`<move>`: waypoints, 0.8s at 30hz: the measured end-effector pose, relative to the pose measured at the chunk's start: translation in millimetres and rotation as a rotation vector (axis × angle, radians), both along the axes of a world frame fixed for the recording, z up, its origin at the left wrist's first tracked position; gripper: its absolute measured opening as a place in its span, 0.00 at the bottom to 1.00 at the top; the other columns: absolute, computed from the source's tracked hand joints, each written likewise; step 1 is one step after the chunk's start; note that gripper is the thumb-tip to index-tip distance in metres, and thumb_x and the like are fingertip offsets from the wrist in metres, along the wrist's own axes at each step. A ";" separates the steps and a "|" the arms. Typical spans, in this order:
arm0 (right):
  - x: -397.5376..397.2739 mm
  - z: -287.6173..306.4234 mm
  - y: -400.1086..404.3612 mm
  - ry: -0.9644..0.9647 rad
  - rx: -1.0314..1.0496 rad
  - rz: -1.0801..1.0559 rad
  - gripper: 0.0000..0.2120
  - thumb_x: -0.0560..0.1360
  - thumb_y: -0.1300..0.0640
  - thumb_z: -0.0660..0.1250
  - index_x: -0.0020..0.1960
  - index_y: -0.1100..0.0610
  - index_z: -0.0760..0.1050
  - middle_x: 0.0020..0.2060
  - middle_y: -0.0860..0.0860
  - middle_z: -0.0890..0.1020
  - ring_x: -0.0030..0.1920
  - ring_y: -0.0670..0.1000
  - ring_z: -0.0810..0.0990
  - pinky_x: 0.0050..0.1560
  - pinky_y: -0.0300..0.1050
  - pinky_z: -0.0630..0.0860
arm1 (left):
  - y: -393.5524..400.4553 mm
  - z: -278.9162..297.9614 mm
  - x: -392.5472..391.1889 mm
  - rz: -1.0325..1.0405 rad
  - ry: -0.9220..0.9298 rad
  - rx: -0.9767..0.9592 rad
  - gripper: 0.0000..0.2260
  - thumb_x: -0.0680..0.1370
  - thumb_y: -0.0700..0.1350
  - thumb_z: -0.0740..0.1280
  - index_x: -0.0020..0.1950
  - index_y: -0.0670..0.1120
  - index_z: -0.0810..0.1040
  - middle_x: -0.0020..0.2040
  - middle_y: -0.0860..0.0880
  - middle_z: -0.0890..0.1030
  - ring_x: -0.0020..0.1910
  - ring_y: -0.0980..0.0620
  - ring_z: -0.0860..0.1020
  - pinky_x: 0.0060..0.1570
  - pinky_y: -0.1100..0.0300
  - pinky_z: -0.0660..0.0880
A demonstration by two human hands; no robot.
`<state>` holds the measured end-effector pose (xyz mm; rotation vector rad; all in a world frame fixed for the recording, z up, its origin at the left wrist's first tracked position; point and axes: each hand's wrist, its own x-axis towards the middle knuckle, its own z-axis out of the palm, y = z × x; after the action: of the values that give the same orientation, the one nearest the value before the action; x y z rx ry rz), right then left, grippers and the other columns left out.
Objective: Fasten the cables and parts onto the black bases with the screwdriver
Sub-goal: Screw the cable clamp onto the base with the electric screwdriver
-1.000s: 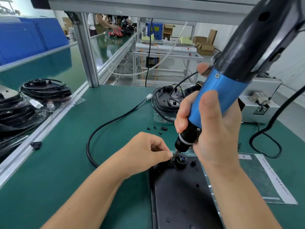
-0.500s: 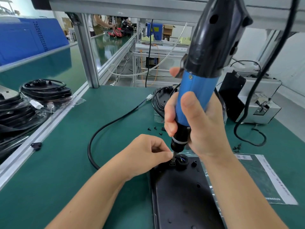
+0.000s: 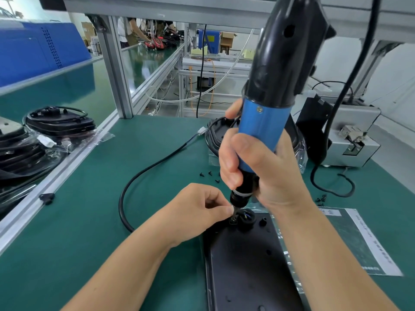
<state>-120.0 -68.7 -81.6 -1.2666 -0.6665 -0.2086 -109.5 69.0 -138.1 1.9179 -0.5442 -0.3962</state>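
Screwdriver (image 3: 261,135) gripped upright, tip (seemingly) on base (image 3: 249,261)

Left hand (image 3: 197,212) pinching; right hand (image 3: 265,173) fisted

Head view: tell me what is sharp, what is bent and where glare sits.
Head view: the hands and screwdriver are sharp; wide-angle bending curves the bench rail and frame post; soft glare lies on the far green bench; light is even, shadows faint.

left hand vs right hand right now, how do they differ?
The right hand wraps fully round the blue screwdriver; the left hand only pinches at the bit tip. The right hand sits higher, the left hand low by the black base. Both converge on the same fastening point.
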 end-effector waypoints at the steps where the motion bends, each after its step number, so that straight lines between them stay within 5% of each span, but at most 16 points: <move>1: 0.9 -0.6 -0.8 0.012 0.012 0.037 0.10 0.73 0.56 0.66 0.54 0.47 0.75 0.27 0.49 0.74 0.21 0.47 0.69 0.26 0.39 0.69 | 0.1 0.2 -0.8 0.001 -0.003 0.003 0.21 0.76 0.40 0.69 0.25 0.58 0.76 0.23 0.62 0.73 0.25 0.64 0.70 0.30 0.75 0.65; 5: 5.7 -1.9 -0.1 0.051 0.043 0.224 0.23 0.72 0.51 0.72 0.63 0.56 0.72 0.27 0.47 0.74 0.22 0.45 0.70 0.26 0.36 0.70 | 0.4 1.6 -2.3 -0.017 -0.016 0.029 0.22 0.75 0.39 0.69 0.25 0.61 0.76 0.23 0.62 0.72 0.24 0.64 0.69 0.28 0.75 0.64; 13: 10.8 -3.3 -0.6 0.117 0.166 0.424 0.20 0.70 0.49 0.75 0.54 0.58 0.72 0.27 0.49 0.74 0.22 0.45 0.70 0.25 0.37 0.71 | 3.6 -2.4 -0.1 -0.037 -0.020 0.036 0.14 0.75 0.40 0.68 0.31 0.53 0.77 0.29 0.57 0.73 0.30 0.56 0.67 0.34 0.66 0.65; 20: -0.2 33.4 -7.3 -0.066 0.238 0.340 0.37 0.67 0.43 0.74 0.65 0.64 0.65 0.26 0.48 0.74 0.22 0.44 0.70 0.25 0.37 0.68 | 4.3 -5.9 1.6 -0.035 -0.041 0.055 0.13 0.76 0.44 0.70 0.32 0.55 0.79 0.31 0.57 0.80 0.32 0.59 0.75 0.39 0.66 0.73; 24: -12.3 70.2 -46.0 -0.124 0.062 -0.171 0.30 0.65 0.37 0.71 0.58 0.56 0.73 0.29 0.46 0.76 0.25 0.45 0.72 0.28 0.38 0.70 | 4.4 -7.9 -0.9 0.041 -0.060 0.092 0.07 0.76 0.47 0.70 0.38 0.50 0.82 0.38 0.54 0.84 0.38 0.55 0.81 0.45 0.60 0.78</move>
<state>-132.3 -114.6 -11.4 -1.2586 -0.6525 -0.4482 -110.4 73.4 -146.1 2.0312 -0.5331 -0.3434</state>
